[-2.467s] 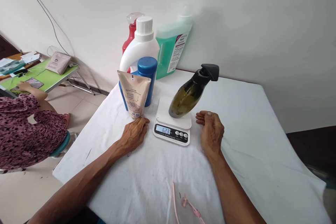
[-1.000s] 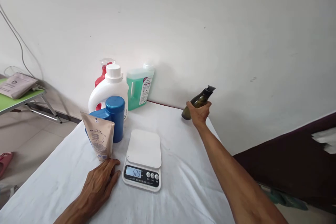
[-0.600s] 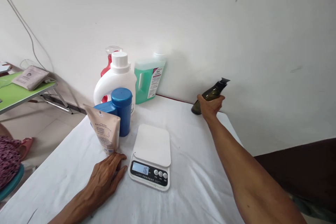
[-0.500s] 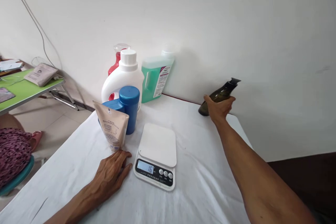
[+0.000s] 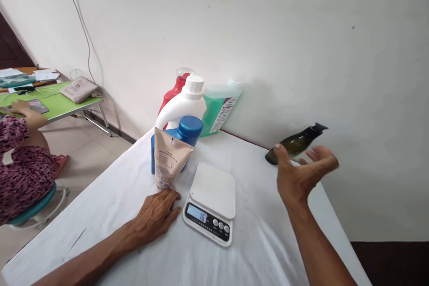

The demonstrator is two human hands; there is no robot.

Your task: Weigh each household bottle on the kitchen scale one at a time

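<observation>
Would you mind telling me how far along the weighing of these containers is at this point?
The dark green bottle is off the scale and stands at the table's far right; the open right hand is just clear of it. The platform is bare, its display reading 16. The left hand rests flat by the tan pouch. The pouch and the other bottles stand off the scale.

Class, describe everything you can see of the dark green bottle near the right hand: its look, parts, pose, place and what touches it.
The dark green bottle looks like translucent olive plastic, with a black pump cap at its upper right end. It leans steeply, cap toward the white wall, base down on the white table at the far right edge. The right hand is open just in front of it, fingers spread, covering part of its lower side; whether it touches the bottle cannot be told. No label is readable.
</observation>
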